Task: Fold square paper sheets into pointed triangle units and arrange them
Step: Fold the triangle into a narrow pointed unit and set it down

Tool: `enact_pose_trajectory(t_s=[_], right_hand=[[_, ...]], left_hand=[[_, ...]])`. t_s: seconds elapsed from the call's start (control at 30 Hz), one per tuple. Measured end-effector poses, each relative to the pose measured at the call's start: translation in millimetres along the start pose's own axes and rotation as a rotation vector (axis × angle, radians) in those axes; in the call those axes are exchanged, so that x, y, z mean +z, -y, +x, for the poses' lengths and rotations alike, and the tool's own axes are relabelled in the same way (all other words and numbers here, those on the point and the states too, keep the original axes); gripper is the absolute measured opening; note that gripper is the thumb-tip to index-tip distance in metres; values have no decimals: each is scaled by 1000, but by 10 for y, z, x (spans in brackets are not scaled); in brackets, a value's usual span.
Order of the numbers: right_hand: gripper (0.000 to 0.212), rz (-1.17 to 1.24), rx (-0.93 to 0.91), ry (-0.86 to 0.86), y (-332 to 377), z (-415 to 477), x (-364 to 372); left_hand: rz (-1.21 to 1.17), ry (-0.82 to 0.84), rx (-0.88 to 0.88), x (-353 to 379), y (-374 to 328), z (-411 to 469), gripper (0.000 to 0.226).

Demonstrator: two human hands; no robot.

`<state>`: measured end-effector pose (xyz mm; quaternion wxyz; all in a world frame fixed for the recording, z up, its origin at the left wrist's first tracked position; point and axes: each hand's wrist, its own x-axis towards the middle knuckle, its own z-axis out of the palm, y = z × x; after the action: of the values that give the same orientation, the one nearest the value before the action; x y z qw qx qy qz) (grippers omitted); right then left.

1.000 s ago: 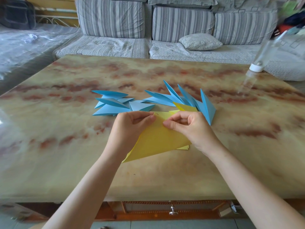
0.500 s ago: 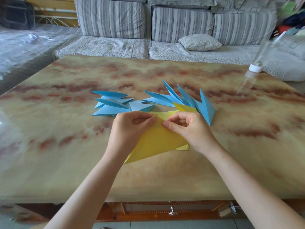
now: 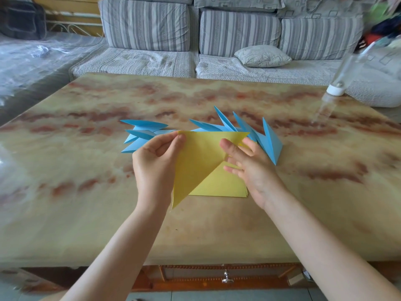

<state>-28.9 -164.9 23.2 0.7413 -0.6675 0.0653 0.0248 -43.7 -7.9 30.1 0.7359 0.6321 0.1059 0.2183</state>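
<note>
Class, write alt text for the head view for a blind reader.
A left hand pinches the top corner of a yellow sheet folded into a triangle, while the right hand touches it with straight fingers. Behind, blue units lie on the table.

Bright, soft daylight all over, strongest on the left, where the plastic cover (image 3: pixel 26 61) flares white. The glossy worktop (image 3: pixel 86 213) picks up a milky sheen along its near left edge, washing out the pattern there. Shadows barely register, just a faint soft one under the yellow sheet (image 3: pixel 195 166). That sheet is crisp, but the fingers of the right hand (image 3: pixel 253 170) smear a touch. Far right, the bottle (image 3: pixel 342 77) is a blurred streak, and the clothes pile (image 3: pixel 382 25) beyond it is mush. Wide-angle bend bows the sofa (image 3: pixel 238 33) and the worktop's edges.
</note>
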Motion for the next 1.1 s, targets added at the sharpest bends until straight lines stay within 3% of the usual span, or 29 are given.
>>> enact_pose_trajectory(t_s=[0.1,0.17,0.23,0.27,0.37,0.57,0.83,1.1], right_hand=[[90,55,63,135,6,-87,44],[56,47,82,197,-68,-128,115],[21,69,41,188,-130,-130,180],[14,83,24,158,-147,-114,199],[13,129,47,84,-166,-87,218],[11,167,59,97,-112,-97,190],[27,243,84,131,-80,-115,157],[12,226,71,64,-49,-110,158]], left_hand=[[-30,-39,-6,-7,-10,-2,9],[-63,-54,-17,2,-10,-19,10],[-85,-53,-52,24,2,-31,9],[-104,-48,-78,31,14,-32,7],[-166,-20,-156,41,35,-47,4],[-307,40,-339,20,1,-40,10],[-366,33,-364,2,-11,-40,8],[-457,50,-392,0,-8,-40,18]])
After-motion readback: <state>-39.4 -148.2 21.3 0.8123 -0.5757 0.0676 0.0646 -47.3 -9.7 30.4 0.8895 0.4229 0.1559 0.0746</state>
